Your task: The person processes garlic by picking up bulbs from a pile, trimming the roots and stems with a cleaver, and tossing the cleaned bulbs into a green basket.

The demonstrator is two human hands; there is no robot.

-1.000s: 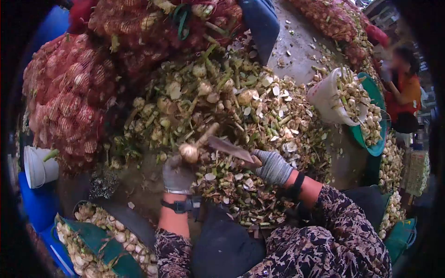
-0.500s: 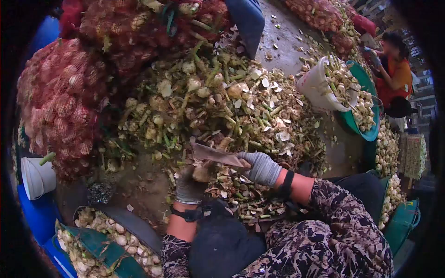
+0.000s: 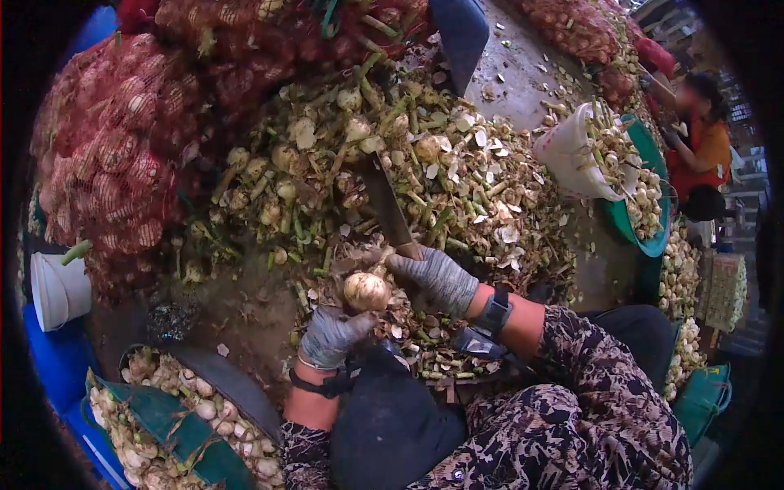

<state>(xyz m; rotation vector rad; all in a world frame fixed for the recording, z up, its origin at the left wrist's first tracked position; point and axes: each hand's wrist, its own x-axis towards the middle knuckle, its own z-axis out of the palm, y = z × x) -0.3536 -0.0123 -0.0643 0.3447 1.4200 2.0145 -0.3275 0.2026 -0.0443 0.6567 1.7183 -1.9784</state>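
Note:
My right hand (image 3: pixel 439 279), in a grey knit glove, closes around the handle of a broad-bladed knife (image 3: pixel 387 202), whose blade points up and away over the heap. Its thumb side is close to the stem of a pale, round garlic bulb (image 3: pixel 367 291). From below, my gloved left hand (image 3: pixel 333 335) holds that bulb, thumb towards its underside; some fingers are hidden. Just beyond both hands lies a big heap of bulbs, cut stems and peel (image 3: pixel 457 188).
Red mesh sacks of bulbs (image 3: pixel 122 155) stand at the left and back. A white bucket (image 3: pixel 61 290) and a green tub of bulbs (image 3: pixel 163 420) are at left. At right, another white bucket (image 3: pixel 563 155) tips over a green basin (image 3: pixel 649 237). A co-worker (image 3: pixel 702 147) sits beyond.
The knife has swung from lying across the bulb to pointing away from me. The bulb now shows its round pale side, and my right hand has shifted slightly left.

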